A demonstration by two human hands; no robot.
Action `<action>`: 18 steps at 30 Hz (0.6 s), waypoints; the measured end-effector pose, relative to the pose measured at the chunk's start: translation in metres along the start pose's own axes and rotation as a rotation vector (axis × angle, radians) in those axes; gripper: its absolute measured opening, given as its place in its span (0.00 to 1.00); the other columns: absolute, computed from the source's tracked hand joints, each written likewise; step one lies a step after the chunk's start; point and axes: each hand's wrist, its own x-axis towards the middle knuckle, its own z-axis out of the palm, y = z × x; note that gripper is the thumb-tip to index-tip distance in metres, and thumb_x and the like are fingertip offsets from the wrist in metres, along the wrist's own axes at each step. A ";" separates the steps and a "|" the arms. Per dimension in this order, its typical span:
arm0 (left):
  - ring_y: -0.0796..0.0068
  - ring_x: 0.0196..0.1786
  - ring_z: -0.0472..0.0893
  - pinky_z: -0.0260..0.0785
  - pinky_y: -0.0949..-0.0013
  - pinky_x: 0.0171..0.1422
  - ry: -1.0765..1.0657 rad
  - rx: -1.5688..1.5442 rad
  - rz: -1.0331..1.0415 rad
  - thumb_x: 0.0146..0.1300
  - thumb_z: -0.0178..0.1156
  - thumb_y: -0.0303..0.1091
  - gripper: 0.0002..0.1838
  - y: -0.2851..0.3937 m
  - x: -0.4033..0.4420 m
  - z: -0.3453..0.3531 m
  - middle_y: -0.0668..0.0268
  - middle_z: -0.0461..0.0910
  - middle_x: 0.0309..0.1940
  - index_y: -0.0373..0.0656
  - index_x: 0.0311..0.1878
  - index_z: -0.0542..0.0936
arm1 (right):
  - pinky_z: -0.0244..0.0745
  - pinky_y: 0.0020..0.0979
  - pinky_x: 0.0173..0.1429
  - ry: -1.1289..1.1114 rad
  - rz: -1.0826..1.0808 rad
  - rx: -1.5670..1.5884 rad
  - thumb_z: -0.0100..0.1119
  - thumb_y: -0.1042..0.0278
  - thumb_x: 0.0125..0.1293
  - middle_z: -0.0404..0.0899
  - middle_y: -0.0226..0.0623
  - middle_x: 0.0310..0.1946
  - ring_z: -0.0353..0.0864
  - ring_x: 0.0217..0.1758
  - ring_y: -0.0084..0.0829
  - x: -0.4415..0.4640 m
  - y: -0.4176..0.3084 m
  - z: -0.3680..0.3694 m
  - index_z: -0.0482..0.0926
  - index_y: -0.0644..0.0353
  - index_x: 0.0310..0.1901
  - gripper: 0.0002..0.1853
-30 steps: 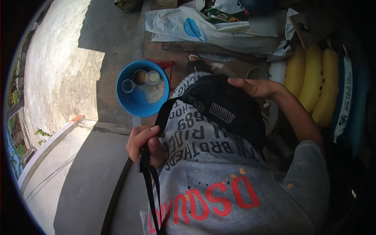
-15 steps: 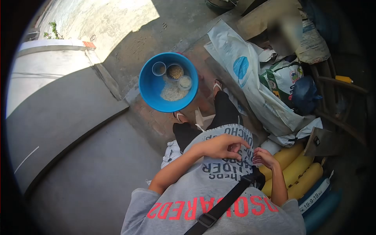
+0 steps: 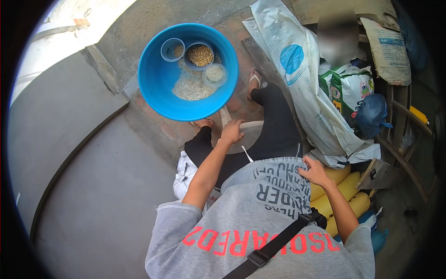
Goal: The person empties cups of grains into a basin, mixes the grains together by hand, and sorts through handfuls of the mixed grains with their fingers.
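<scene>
In the head view, my left hand (image 3: 231, 132) reaches down between my legs, its fingers curled over the rim of a pale stool (image 3: 252, 132). Most of the stool is hidden by my legs and shirt. My right hand (image 3: 315, 171) is at the hem of my grey shirt (image 3: 283, 186), fingers bent and pinched at the cloth. In front of my feet stands a blue basin (image 3: 153, 93). White rice grains (image 3: 193, 87) lie loose on its bottom. Beside them are a bowl of yellowish beans or kernels (image 3: 200, 55), a clear cup (image 3: 172, 49) and a small tub of white grains (image 3: 214, 73).
To the right lie a large white sack (image 3: 297, 69), a green-and-white bag (image 3: 344, 90) and a dark blue plastic bag (image 3: 371, 114). Long yellow rolls (image 3: 348, 197) and a wooden frame (image 3: 404, 153) are near my right arm. A raised grey ledge (image 3: 83, 186) runs along the left.
My left hand has gone from in front of my shirt down to the stool. My right hand has come to the shirt hem. The basin looks nearer and larger, my knees more bent.
</scene>
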 end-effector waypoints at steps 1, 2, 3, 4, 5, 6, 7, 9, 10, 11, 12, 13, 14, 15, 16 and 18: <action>0.52 0.61 0.81 0.74 0.55 0.64 0.028 0.059 0.077 0.59 0.73 0.43 0.30 -0.011 0.019 0.023 0.54 0.85 0.52 0.45 0.64 0.79 | 0.76 0.39 0.40 0.053 -0.083 0.047 0.68 0.54 0.57 0.83 0.49 0.29 0.85 0.33 0.43 0.010 0.007 0.013 0.79 0.62 0.46 0.22; 0.50 0.64 0.79 0.74 0.54 0.65 0.051 0.117 0.150 0.59 0.74 0.44 0.31 -0.021 0.030 0.047 0.54 0.84 0.54 0.47 0.64 0.78 | 0.75 0.42 0.40 0.107 -0.136 0.043 0.65 0.56 0.57 0.82 0.51 0.29 0.83 0.32 0.48 0.023 0.014 0.026 0.78 0.62 0.45 0.20; 0.49 0.66 0.77 0.74 0.53 0.65 0.071 0.178 0.225 0.59 0.74 0.45 0.31 -0.026 0.039 0.057 0.55 0.83 0.56 0.48 0.65 0.77 | 0.74 0.42 0.39 0.120 -0.124 0.041 0.65 0.57 0.56 0.81 0.51 0.28 0.82 0.32 0.49 0.036 0.014 0.032 0.77 0.63 0.43 0.20; 0.50 0.67 0.76 0.74 0.52 0.65 -0.131 0.098 0.124 0.59 0.74 0.46 0.31 -0.037 0.047 0.063 0.54 0.81 0.58 0.48 0.64 0.77 | 0.74 0.42 0.39 0.131 -0.110 0.039 0.65 0.57 0.56 0.80 0.52 0.27 0.81 0.31 0.50 0.046 0.015 0.038 0.77 0.63 0.42 0.19; 0.51 0.67 0.76 0.74 0.51 0.64 -0.336 0.017 0.018 0.59 0.74 0.46 0.31 -0.054 0.051 0.064 0.54 0.80 0.60 0.48 0.64 0.77 | 0.74 0.41 0.38 0.154 -0.116 0.047 0.66 0.58 0.55 0.79 0.51 0.27 0.81 0.30 0.50 0.058 0.017 0.045 0.76 0.64 0.40 0.19; 0.52 0.68 0.75 0.74 0.50 0.64 -0.538 -0.066 -0.089 0.59 0.74 0.47 0.30 -0.065 0.050 0.058 0.54 0.78 0.63 0.49 0.63 0.77 | 0.73 0.41 0.38 0.177 -0.125 0.054 0.66 0.58 0.54 0.79 0.51 0.26 0.80 0.30 0.50 0.072 0.018 0.052 0.76 0.64 0.39 0.18; 0.52 0.67 0.75 0.74 0.49 0.62 -0.640 -0.155 -0.191 0.60 0.72 0.48 0.28 -0.064 0.048 0.040 0.55 0.75 0.65 0.49 0.61 0.78 | 0.73 0.41 0.37 0.205 -0.140 0.058 0.67 0.59 0.54 0.78 0.50 0.25 0.80 0.29 0.50 0.085 0.020 0.057 0.75 0.64 0.37 0.18; 0.52 0.64 0.77 0.74 0.50 0.62 -0.410 -0.139 0.002 0.63 0.68 0.47 0.26 -0.057 0.046 0.046 0.55 0.76 0.63 0.50 0.63 0.78 | 0.72 0.41 0.36 0.265 -0.267 0.083 0.68 0.59 0.52 0.77 0.49 0.23 0.79 0.27 0.49 0.128 0.030 0.076 0.74 0.64 0.36 0.18; 0.52 0.63 0.78 0.74 0.50 0.62 -0.288 -0.126 0.092 0.65 0.65 0.47 0.26 -0.053 0.041 0.056 0.55 0.77 0.62 0.50 0.64 0.78 | 0.72 0.41 0.35 0.289 -0.339 0.093 0.68 0.59 0.51 0.76 0.49 0.22 0.78 0.26 0.48 0.148 0.034 0.081 0.74 0.64 0.35 0.18; 0.52 0.61 0.79 0.75 0.50 0.63 -0.129 -0.080 0.213 0.68 0.60 0.47 0.27 -0.071 0.061 0.102 0.55 0.78 0.57 0.52 0.68 0.76 | 0.71 0.40 0.33 0.227 -0.312 0.026 0.69 0.59 0.50 0.75 0.48 0.21 0.78 0.24 0.45 0.168 0.032 0.080 0.74 0.64 0.34 0.19; 0.48 0.63 0.79 0.73 0.50 0.65 -0.312 -0.056 0.226 0.71 0.56 0.47 0.26 -0.074 0.084 0.112 0.52 0.80 0.59 0.49 0.68 0.77 | 0.71 0.38 0.32 0.195 -0.328 -0.021 0.70 0.57 0.49 0.75 0.45 0.20 0.77 0.23 0.40 0.187 0.032 0.078 0.74 0.64 0.32 0.19; 0.46 0.64 0.79 0.72 0.50 0.67 -0.437 -0.178 0.136 0.70 0.55 0.48 0.25 -0.076 0.096 0.114 0.50 0.81 0.60 0.47 0.65 0.79 | 0.71 0.35 0.32 0.150 -0.358 -0.036 0.71 0.58 0.48 0.75 0.42 0.19 0.77 0.23 0.34 0.203 0.038 0.075 0.75 0.63 0.31 0.19; 0.44 0.65 0.79 0.71 0.51 0.68 -0.562 -0.302 0.048 0.70 0.55 0.49 0.24 -0.078 0.108 0.117 0.48 0.82 0.61 0.44 0.62 0.81 | 0.70 0.32 0.31 0.107 -0.382 -0.052 0.72 0.58 0.47 0.75 0.38 0.18 0.78 0.23 0.29 0.218 0.044 0.072 0.75 0.63 0.30 0.19; 0.44 0.65 0.79 0.71 0.51 0.69 -0.569 -0.310 0.093 0.70 0.54 0.50 0.25 -0.079 0.115 0.115 0.47 0.82 0.61 0.43 0.61 0.82 | 0.70 0.31 0.31 0.100 -0.397 0.005 0.72 0.61 0.47 0.76 0.34 0.19 0.77 0.23 0.26 0.228 0.058 0.072 0.75 0.63 0.30 0.17; 0.44 0.66 0.79 0.70 0.52 0.69 -0.586 -0.332 0.128 0.71 0.54 0.51 0.25 -0.080 0.113 0.113 0.46 0.82 0.62 0.42 0.60 0.82 | 0.71 0.29 0.31 0.077 -0.400 0.060 0.72 0.64 0.48 0.77 0.31 0.19 0.76 0.24 0.23 0.235 0.075 0.073 0.76 0.63 0.30 0.15; 0.43 0.65 0.80 0.70 0.54 0.69 -0.638 -0.342 0.123 0.69 0.56 0.54 0.28 -0.074 0.092 0.109 0.46 0.82 0.61 0.43 0.63 0.82 | 0.73 0.25 0.36 -0.027 -0.366 0.313 0.73 0.72 0.54 0.83 0.26 0.27 0.80 0.30 0.19 0.231 0.110 0.088 0.78 0.61 0.32 0.10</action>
